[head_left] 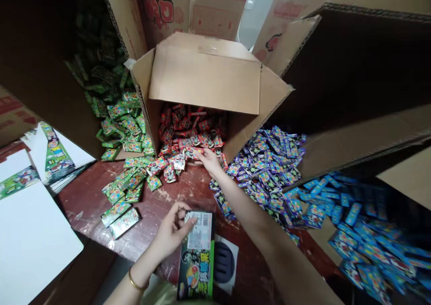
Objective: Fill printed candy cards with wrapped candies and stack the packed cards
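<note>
My left hand [173, 231], with a gold bangle at the wrist, is closed on the upper left edge of a black and green candy box [193, 269]. Its thumb lies over a pale label with a barcode. At the mouth of the middle carton, my right hand [210, 162] pinches a small red candy packet [191, 153]. Other red candy packets [178, 125] fill that carton and spill out at its front. Green candy packets [129, 134] lie left of my right hand, and purple candy packets [266, 161] to its right.
Open cardboard cartons [205, 78] stand along the back and both sides. Blue candy packets [363, 246] heap at the lower right. Flat printed cards [37, 233] are stacked at the left on the dark red table [158, 206]. A dark round object [224, 262] sits behind the candy box.
</note>
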Available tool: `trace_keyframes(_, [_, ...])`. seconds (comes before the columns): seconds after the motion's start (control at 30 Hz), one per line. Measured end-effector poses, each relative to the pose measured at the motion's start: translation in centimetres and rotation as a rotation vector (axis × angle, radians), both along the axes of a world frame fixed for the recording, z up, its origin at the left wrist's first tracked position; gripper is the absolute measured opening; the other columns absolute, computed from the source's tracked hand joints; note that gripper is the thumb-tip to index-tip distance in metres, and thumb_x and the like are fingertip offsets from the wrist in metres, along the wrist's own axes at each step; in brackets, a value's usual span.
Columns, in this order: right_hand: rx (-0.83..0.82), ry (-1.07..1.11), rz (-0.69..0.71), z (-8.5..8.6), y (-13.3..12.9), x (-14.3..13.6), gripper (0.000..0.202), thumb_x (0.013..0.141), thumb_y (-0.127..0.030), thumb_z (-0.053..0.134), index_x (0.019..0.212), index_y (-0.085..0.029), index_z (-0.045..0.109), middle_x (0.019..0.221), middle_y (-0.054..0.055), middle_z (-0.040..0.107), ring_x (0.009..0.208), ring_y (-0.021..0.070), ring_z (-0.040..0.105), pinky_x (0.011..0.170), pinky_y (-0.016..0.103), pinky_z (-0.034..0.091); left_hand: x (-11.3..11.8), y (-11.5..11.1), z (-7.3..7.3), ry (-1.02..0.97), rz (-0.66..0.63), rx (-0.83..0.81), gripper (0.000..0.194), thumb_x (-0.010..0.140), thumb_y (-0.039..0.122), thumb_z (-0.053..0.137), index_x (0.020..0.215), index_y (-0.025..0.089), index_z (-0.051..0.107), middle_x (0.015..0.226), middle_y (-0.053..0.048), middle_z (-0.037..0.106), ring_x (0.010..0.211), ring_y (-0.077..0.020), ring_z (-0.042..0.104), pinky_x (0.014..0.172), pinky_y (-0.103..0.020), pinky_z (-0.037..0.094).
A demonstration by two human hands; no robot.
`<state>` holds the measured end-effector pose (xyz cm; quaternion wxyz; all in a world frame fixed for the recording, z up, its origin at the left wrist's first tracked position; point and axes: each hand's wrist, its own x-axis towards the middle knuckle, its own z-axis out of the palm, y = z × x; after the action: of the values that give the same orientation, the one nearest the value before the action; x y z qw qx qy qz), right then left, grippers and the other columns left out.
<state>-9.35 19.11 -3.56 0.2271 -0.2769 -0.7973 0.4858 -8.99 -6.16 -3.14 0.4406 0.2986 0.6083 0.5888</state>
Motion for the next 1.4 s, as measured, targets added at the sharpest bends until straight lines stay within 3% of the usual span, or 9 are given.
trace_keyframes(0.17, [-0.645, 0.322, 0.090, 1.3, -2.4, 9.4, 0.039, 0.067, -0.038, 0.078, 0.093, -0.024, 0.053, 0.102, 0.002, 0.064, 0.076, 0.0156, 0.068, 0.064, 0.028, 0.056, 0.0, 0.8, -0.1, 0.086, -0.036, -0.017, 0.031, 0.079, 0.041, 0.067, 0.095, 0.020, 0.051, 0.063, 0.008, 0.036, 0.051, -0.0068, 0.034, 0.047, -0.017, 0.027])
trace_keyframes(0.3, [-0.795, 0.367, 0.001, 2.8, -4.2, 13.5, 0.033, 0.060, -0.039, 0.083, 0.076, -0.019, 0.061, 0.089, 0.002, 0.065, 0.081, 0.0149, 0.063, 0.078, 0.030, 0.052, 0.6, 1.4, 0.1, 0.071, -0.088, -0.020, 0.032, 0.078, 0.041, 0.068, 0.096, 0.021, 0.050, 0.064, 0.008, 0.042, 0.054, -0.0078, 0.040, 0.050, -0.018, 0.031])
trace_keyframes(0.47, [-0.616, 0.347, -0.111, 2.8, -6.8, 12.9, 0.048, 0.048, -0.036, 0.089, 0.060, -0.019, 0.046, 0.077, -0.002, 0.057, 0.077, 0.0138, 0.057, 0.076, 0.029, 0.047, 1.8, 1.5, 0.6, 0.070, -0.137, -0.017, 0.035, 0.079, 0.040, 0.067, 0.102, 0.021, 0.049, 0.069, 0.006, 0.050, 0.058, -0.0088, 0.047, 0.053, -0.019, 0.036])
trace_keyframes(0.57, [-0.396, 0.343, -0.089, 2.9, -8.1, 13.0, 0.046, 0.055, -0.034, 0.086, 0.067, -0.021, 0.044, 0.072, -0.005, 0.049, 0.069, 0.0116, 0.051, 0.069, 0.027, 0.045, 1.9, 1.3, 1.0, 0.094, -0.140, -0.015, 0.034, 0.080, 0.039, 0.067, 0.102, 0.021, 0.049, 0.072, 0.004, 0.053, 0.059, -0.0091, 0.050, 0.053, -0.019, 0.037])
trace_keyframes(0.73, [-0.159, 0.077, 0.304, 4.6, -7.1, 16.0, 0.058, 0.078, -0.029, 0.070, 0.130, -0.022, 0.045, 0.087, 0.000, 0.059, 0.079, 0.0144, 0.056, 0.078, 0.029, 0.046, 1.9, 1.1, 1.3, 0.121, -0.162, -0.017, 0.035, 0.079, 0.039, 0.068, 0.102, 0.021, 0.049, 0.072, 0.004, 0.056, 0.059, -0.0093, 0.052, 0.052, -0.019, 0.038])
trace_keyframes(0.8, [-0.138, -0.019, 0.455, 5.5, -6.1, 17.1, 0.055, 0.083, -0.029, 0.065, 0.134, -0.023, 0.046, 0.098, 0.003, 0.061, 0.088, 0.0158, 0.058, 0.081, 0.030, 0.046, 2.0, 1.2, 1.4, 0.113, -0.175, -0.024, 0.037, 0.079, 0.039, 0.068, 0.103, 0.021, 0.047, 0.073, 0.004, 0.056, 0.059, -0.0096, 0.053, 0.052, -0.019, 0.039])
trace_keyframes(1.1, [-0.076, -0.087, 0.584, 7.0, -4.3, 16.5, 0.038, 0.084, -0.029, 0.061, 0.122, -0.022, 0.060, 0.084, 0.001, 0.062, 0.064, 0.0105, 0.052, 0.058, 0.023, 0.046, 2.6, 1.6, 2.5, 0.022, -0.205, 0.004, 0.050, 0.079, 0.038, 0.069, 0.114, 0.025, 0.037, 0.082, 0.001, 0.061, 0.068, -0.0120, 0.060, 0.058, -0.021, 0.045])
trace_keyframes(1.3, [-0.330, 0.046, 0.336, 3.9, -6.1, 16.4, 0.030, 0.071, -0.042, 0.076, 0.073, -0.015, 0.064, 0.084, 0.006, 0.071, 0.071, 0.0146, 0.065, 0.064, 0.027, 0.052, 2.4, 1.2, 2.0, 0.075, -0.207, 0.013, 0.053, 0.083, 0.039, 0.063, 0.124, 0.026, 0.032, 0.080, 0.003, 0.057, 0.060, -0.0087, 0.053, 0.053, -0.018, 0.040])
trace_keyframes(1.4, [-0.309, 0.055, 0.420, 2.8, -6.8, 16.5, 0.034, 0.078, -0.045, 0.070, 0.063, -0.015, 0.064, 0.100, 0.011, 0.072, 0.088, 0.0188, 0.068, 0.079, 0.033, 0.053, 1.9, 0.8, 1.9, 0.213, -0.222, -0.009, 0.036, 0.087, 0.038, 0.059, 0.115, 0.024, 0.042, 0.071, 0.007, 0.046, 0.052, -0.0063, 0.042, 0.046, -0.017, 0.031])
